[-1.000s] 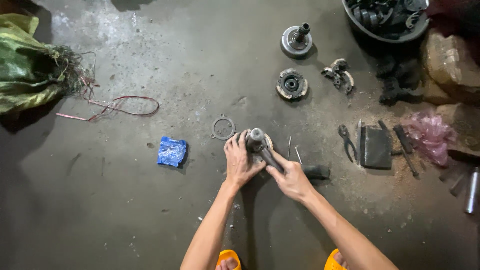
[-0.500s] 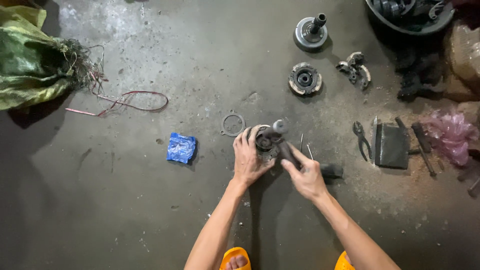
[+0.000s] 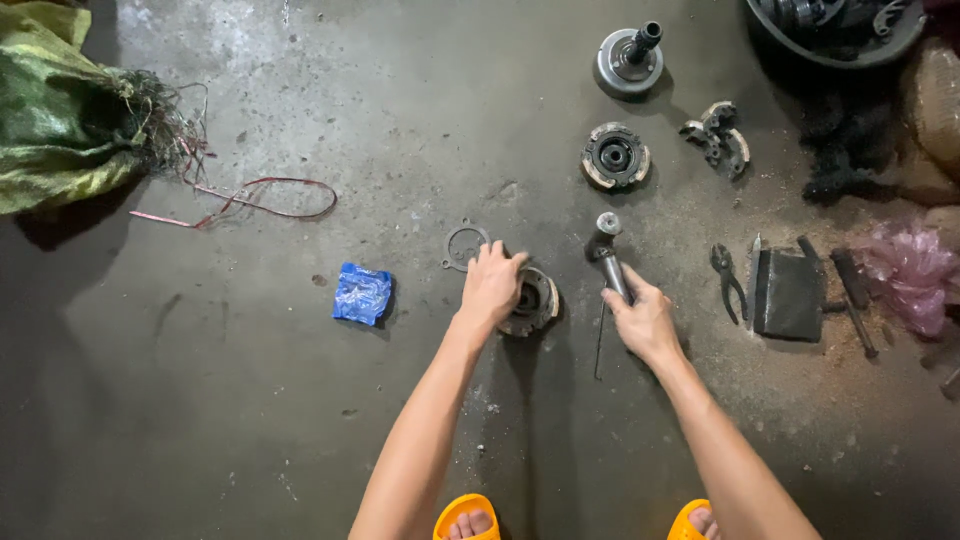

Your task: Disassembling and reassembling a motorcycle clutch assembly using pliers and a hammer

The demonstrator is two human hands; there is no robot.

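Observation:
My left hand (image 3: 490,283) rests on a round metal clutch part (image 3: 536,300) lying on the concrete floor, gripping its left side. My right hand (image 3: 642,318) holds the handle of a socket wrench (image 3: 605,250), lifted off to the right of the part, its head pointing away from me. A thin ring gasket (image 3: 465,245) lies just above my left hand. A thin metal rod (image 3: 599,340) lies on the floor between my hands.
Another round clutch part (image 3: 614,156), a hub with a shaft (image 3: 630,58) and a small bracket piece (image 3: 720,138) lie farther away. Pliers (image 3: 728,280), a dark flat block (image 3: 790,294) and a pink plastic bag (image 3: 908,272) sit to the right. A blue packet (image 3: 362,293) and a green sack (image 3: 60,130) lie left.
The wrench was on the clutch part with both hands close together. Now my right hand has pulled the wrench away to the right, and my left hand stays on the part.

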